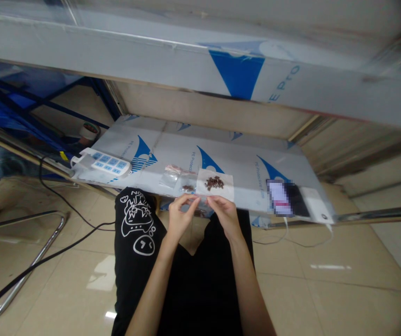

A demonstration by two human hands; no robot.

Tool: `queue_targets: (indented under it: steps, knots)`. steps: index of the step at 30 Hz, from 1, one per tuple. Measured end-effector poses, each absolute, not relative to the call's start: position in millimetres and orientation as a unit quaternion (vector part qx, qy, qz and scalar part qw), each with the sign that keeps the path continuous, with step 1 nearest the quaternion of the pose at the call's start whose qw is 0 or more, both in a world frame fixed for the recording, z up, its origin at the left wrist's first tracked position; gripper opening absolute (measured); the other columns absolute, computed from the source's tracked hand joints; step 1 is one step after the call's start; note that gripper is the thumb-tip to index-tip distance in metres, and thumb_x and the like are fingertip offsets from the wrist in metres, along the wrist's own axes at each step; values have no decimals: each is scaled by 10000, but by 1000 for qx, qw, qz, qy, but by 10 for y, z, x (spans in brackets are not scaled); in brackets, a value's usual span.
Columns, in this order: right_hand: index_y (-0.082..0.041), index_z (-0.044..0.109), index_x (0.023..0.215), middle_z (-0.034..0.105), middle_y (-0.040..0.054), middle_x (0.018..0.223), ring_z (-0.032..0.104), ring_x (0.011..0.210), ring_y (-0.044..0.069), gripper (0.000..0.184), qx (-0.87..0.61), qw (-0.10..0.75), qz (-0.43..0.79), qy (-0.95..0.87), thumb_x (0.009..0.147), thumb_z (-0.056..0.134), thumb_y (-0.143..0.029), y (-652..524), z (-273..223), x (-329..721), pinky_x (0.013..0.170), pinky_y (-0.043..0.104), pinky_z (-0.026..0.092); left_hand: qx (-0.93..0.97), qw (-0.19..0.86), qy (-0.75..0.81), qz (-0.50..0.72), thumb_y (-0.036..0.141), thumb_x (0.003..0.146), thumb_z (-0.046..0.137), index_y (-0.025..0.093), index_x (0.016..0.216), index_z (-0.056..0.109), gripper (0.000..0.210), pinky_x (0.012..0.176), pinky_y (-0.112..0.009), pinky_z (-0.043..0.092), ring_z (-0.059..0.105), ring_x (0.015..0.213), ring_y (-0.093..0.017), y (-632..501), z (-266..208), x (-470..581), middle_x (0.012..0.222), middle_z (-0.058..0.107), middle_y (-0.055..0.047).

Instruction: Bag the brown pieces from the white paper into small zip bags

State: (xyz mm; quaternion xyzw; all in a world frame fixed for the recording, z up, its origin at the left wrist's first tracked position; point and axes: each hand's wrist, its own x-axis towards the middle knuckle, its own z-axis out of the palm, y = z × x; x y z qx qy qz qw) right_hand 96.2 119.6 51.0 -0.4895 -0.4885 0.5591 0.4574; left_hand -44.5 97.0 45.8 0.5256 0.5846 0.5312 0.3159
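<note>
My left hand [183,212] and my right hand [224,212] are close together at the shelf's front edge, thumbs and fingers pinched. Between them stretches what looks like a small clear plastic bag [202,198] with a reddish top line; its contents are too blurred to tell. Just beyond my right hand, a white paper sheet [227,193] bears a pile of small dark brown pieces [214,183]. To its left lies another clear bag [188,178] with a few brown pieces [187,188]. More clear plastic bags [171,175] lie farther left.
A white power strip [111,164] lies on the film-covered metal shelf [165,140] at left. A phone [280,198] and a white power bank [316,205] with cables lie at right. An upper metal shelf [172,60] hangs overhead. A tape roll [88,132] is behind.
</note>
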Motion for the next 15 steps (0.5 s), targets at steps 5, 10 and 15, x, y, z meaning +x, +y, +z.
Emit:
queue_targets:
  steps: [5,10,15]
  knots:
    - [-192,693,770,707,49,798,647,783,204,208,-494,437,556,-506,728,638,-388,1185,521,946,750,329,490,515,321,592,530,337,761,600,172,771,652,174,682,-255,488,622,645,-141,965,431,-469,768,686,-29]
    - [-180,693,801,707,64,809,648,790,218,235,-501,418,546,-525,740,624,-396,1164,546,945,735,334,493,509,327,598,526,341,777,581,171,784,650,183,698,-255,488,635,680,-151,963,421,-476,776,691,-35]
    - [-172,697,824,709,71,819,647,792,222,268,-510,422,525,-534,739,618,-414,1163,512,943,714,328,500,518,309,604,522,328,788,570,169,795,642,175,712,-259,483,631,693,-150,961,416,-454,764,685,-37]
